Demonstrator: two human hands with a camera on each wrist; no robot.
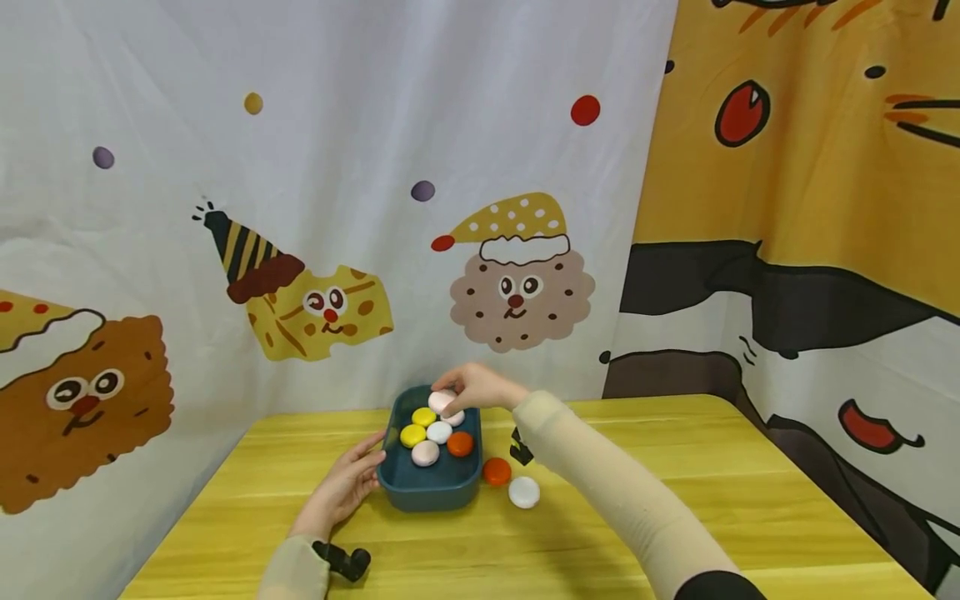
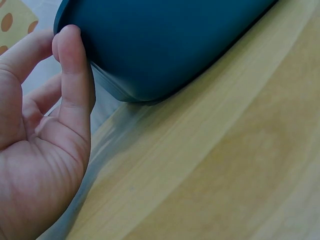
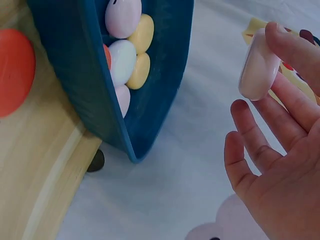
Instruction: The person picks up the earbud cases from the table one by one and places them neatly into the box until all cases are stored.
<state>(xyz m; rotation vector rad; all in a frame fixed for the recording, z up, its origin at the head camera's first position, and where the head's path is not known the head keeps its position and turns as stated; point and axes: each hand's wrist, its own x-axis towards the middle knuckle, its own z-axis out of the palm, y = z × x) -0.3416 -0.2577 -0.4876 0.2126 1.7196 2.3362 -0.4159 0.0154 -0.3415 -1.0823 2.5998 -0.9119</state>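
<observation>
A dark blue-green bin point(image 1: 429, 500) stands on the table, with several glossy rounded discs inside: yellow disc point(image 1: 412, 435), white disc point(image 1: 438, 432), orange disc point(image 1: 460, 444) and pale pink disc point(image 1: 425, 453) among them. Over its far right part, my right hand point(image 1: 480, 387) pinches another pale pink disc point(image 3: 260, 67) between thumb and fingers, the other fingers loosely bent. At the bin's left side, my left hand point(image 1: 347, 483) grips the edge with its fingertips; the left wrist view shows them at the rim point(image 2: 59, 15).
Right of the bin, an orange disc point(image 1: 497, 472) and a white disc point(image 1: 523, 492) lie on the yellow wood-grain table point(image 1: 637, 467). A curtain point(image 1: 337, 167) printed with cartoon figures hangs behind the table's far edge.
</observation>
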